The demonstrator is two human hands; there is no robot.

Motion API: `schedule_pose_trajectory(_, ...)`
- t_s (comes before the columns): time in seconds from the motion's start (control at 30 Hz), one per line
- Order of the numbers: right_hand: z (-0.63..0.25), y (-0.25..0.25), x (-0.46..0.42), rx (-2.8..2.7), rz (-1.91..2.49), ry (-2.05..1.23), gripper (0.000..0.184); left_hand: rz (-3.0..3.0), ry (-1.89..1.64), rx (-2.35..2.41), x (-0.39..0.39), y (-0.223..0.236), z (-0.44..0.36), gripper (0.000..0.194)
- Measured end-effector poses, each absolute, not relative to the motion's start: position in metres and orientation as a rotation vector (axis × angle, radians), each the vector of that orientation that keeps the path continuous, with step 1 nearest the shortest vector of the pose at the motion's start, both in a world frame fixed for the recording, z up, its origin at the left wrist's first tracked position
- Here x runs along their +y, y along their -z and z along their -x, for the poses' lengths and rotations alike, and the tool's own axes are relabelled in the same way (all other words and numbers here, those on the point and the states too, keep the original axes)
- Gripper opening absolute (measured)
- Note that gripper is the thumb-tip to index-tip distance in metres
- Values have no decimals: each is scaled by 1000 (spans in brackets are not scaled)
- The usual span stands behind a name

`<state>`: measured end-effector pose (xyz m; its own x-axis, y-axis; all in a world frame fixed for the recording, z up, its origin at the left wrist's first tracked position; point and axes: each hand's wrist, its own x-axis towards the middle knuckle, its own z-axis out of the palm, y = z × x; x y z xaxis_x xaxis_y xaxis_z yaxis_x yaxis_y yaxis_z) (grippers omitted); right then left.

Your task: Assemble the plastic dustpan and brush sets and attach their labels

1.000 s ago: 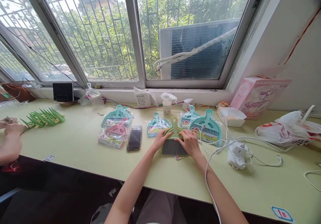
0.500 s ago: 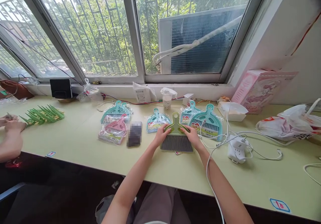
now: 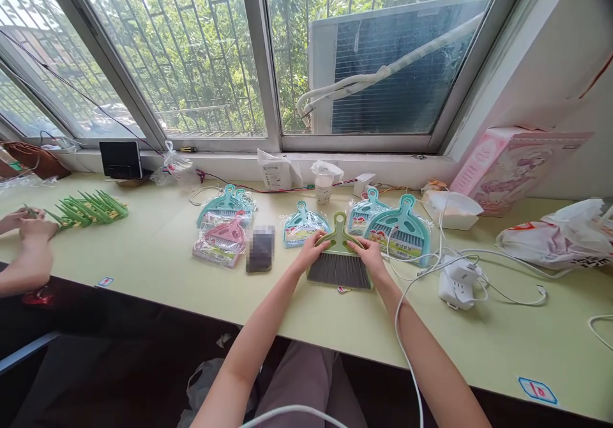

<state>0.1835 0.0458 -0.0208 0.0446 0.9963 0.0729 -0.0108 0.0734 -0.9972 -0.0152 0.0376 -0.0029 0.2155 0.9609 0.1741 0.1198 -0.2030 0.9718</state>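
Observation:
A small green dustpan with a grey-bristled brush (image 3: 339,263) lies flat on the pale green table (image 3: 297,313), handle pointing away from me. My left hand (image 3: 311,249) grips its left shoulder and my right hand (image 3: 371,253) grips its right shoulder, fingers curled over the edge. Packaged teal dustpan sets lie just behind: one (image 3: 302,225) to the left, two (image 3: 400,229) to the right.
A teal and a pink packaged set (image 3: 223,233) and a dark blurred object (image 3: 261,249) lie to the left. A white power strip (image 3: 457,281) with cables sits to the right, then a plastic bag (image 3: 555,236) and pink box (image 3: 512,166). Another person's hands (image 3: 29,223) work by green pieces (image 3: 90,209) at far left.
My hands slid from the bristles up to the dustpan's shoulders near the handle. The view shifted slightly; the dustpan set stays flat on the table.

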Motion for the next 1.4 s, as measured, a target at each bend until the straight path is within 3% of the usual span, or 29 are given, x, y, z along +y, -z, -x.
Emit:
schedule_pose_trajectory(0.23, -198, 13, 47, -1245, 1121, -1319, 71, -1318, -1093, 1031, 45, 0, 34, 44)
schedule_pose_trajectory(0.43, -197, 15, 41, -1930, 1485, -696, 35, -1064, -1332, 1184, 60, 8, 57, 47)
schedule_pose_trajectory(0.6, -182, 19, 31, -2224, 1437, -518, 44, -1135, -1316, 1237, 64, 12, 74, 43)
schedule_pose_trajectory(0.73, -186, 22, 36, -2157, 1371, -662, 47, -1184, -1392, 1230, 67, 13, 76, 42)
schedule_pose_trajectory(0.93, -200, 30, 38, -1867, 1411, -945, 75, -1244, -1506, 1282, 78, 23, 75, 42)
schedule_pose_trajectory(1.07, -203, 28, 37, -1848, 1497, -949, 69, -1250, -1498, 1328, 82, 29, 77, 42)
schedule_pose_trajectory(1.23, -203, 13, 42, -1706, 1296, -1269, 36, -1224, -1559, 1337, 81, 25, 73, 42)
schedule_pose_trajectory(1.4, -186, 5, 45, -1290, 1110, -1368, 53, -1100, -1751, 1371, 73, 16, 54, 39)
